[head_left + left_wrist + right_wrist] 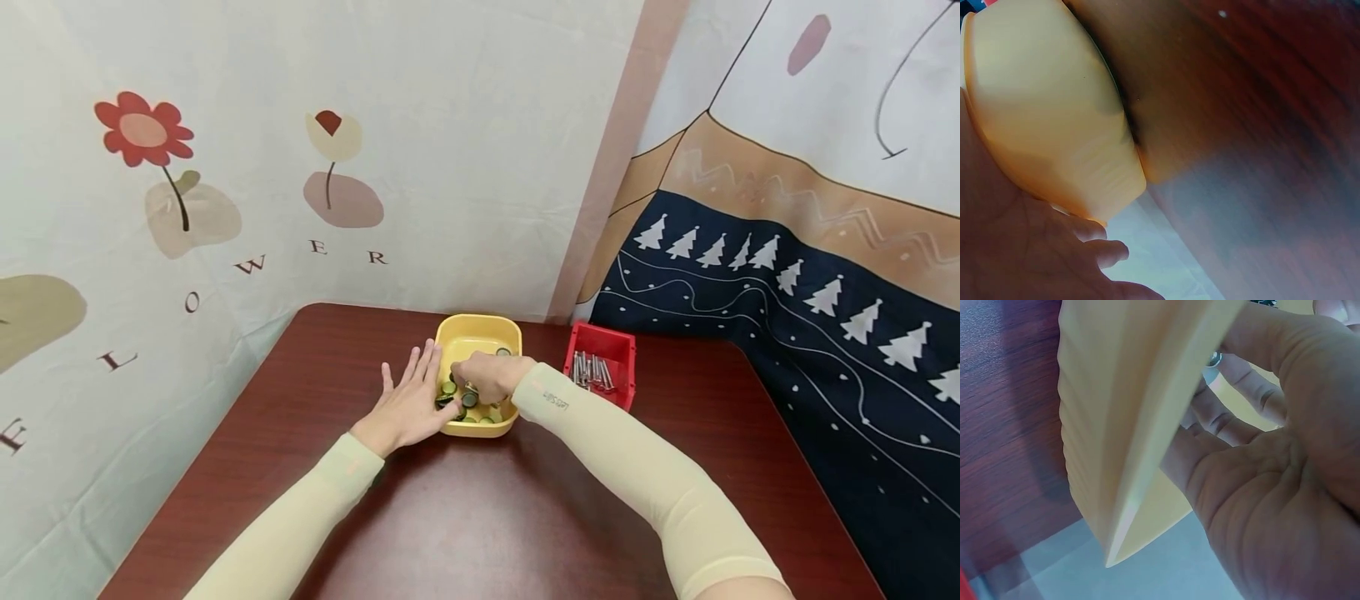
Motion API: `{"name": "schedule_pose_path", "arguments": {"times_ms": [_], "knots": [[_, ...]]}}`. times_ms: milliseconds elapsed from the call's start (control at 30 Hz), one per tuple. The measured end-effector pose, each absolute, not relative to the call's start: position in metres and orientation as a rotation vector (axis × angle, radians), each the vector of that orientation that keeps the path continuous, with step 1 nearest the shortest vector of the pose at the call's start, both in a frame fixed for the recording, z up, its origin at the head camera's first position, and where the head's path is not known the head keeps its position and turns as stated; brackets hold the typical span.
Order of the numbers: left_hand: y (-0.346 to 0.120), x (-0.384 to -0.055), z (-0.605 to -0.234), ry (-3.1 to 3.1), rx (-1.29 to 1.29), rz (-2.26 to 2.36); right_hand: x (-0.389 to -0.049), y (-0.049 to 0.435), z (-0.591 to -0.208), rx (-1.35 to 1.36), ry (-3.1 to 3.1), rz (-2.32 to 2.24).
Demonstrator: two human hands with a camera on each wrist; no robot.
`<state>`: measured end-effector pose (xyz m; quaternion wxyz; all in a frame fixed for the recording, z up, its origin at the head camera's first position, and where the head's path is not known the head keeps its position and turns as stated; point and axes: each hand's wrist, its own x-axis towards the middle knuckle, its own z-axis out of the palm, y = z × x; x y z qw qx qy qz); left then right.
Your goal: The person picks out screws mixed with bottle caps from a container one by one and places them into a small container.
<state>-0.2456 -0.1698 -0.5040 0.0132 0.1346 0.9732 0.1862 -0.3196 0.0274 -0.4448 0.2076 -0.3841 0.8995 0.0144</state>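
A yellow bin holds several small round pieces, dark green with paler ends. My left hand lies along the bin's left side, its fingers extended and its thumb reaching over the near left rim. In the left wrist view its palm is close against the yellow wall. My right hand reaches down into the bin from the right with bent fingers. The right wrist view shows a small shiny round piece by its thumb and fingers. The bin wall hides its fingertips, so I cannot tell whether they grip it.
To the right of the yellow bin stands a red bin with several metal bolts in it; my right forearm passes close by its near side. Both bins are toward the far edge of the dark red-brown table. Printed cloth hangs behind.
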Motion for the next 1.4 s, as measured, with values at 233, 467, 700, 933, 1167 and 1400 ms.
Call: {"name": "schedule_pose_path", "arguments": {"times_ms": [233,467,700,933,1167,1400], "knots": [[-0.17,-0.245,-0.504,3.03,0.414,0.576,-0.322,0.028,-0.444,-1.074,2.503,-0.004],[-0.17,-0.245,-0.506,3.019,0.423,0.589,-0.321,0.03,-0.44,-1.073,2.499,-0.071],[-0.17,-0.246,-0.504,3.022,0.411,0.593,-0.327,0.032,-0.44,-1.05,2.493,-0.135],[-0.169,-0.246,-0.505,3.031,0.409,0.585,-0.329,0.04,-0.436,-1.082,2.504,-0.226],[-0.169,-0.246,-0.505,3.026,0.416,0.585,-0.327,0.051,-0.434,-1.051,2.499,-0.355],[-0.169,-0.247,-0.505,3.032,0.416,0.591,-0.329,0.063,-0.433,-1.015,2.525,-0.445]]}}
